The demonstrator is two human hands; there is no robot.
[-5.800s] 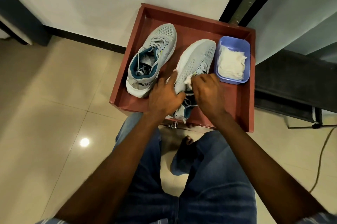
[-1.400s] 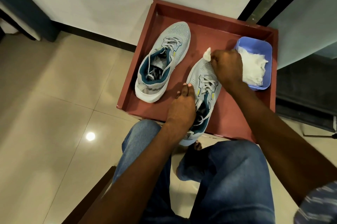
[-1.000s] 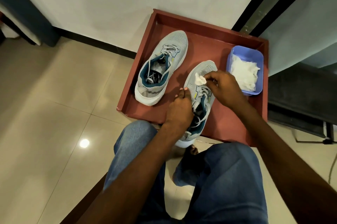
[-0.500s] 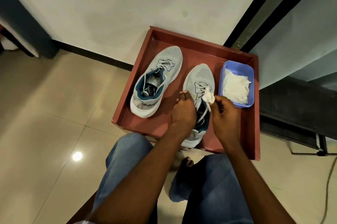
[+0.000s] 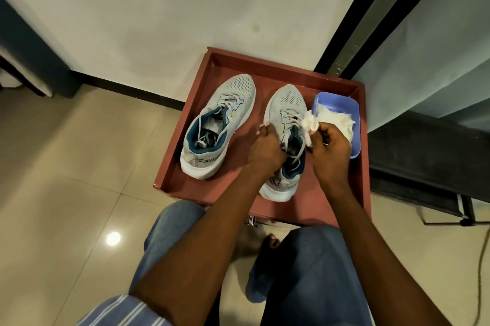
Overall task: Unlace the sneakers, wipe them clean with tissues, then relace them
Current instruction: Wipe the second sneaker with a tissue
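Your left hand [image 5: 266,149] is gripping the near sneaker [image 5: 287,118] at its collar, inside the red tray [image 5: 183,161]. Your right hand [image 5: 330,148] is pinching a crumpled tissue [image 5: 310,122] against its laces. The blue tub [image 5: 354,113] is sitting just beyond that grip; the second sneaker [image 5: 233,103] is lying left of your left hand.

Two grey mesh-cloth sneakers [image 5: 285,124] sit in a matt reddish-brown wooden tray [image 5: 185,145]. Beside it, glossy beige floor tiles [image 5: 66,179] shine. Inside the tray, a smooth lilac plastic tub [image 5: 354,113] holds crumpled white paper tissues [image 5: 336,118].
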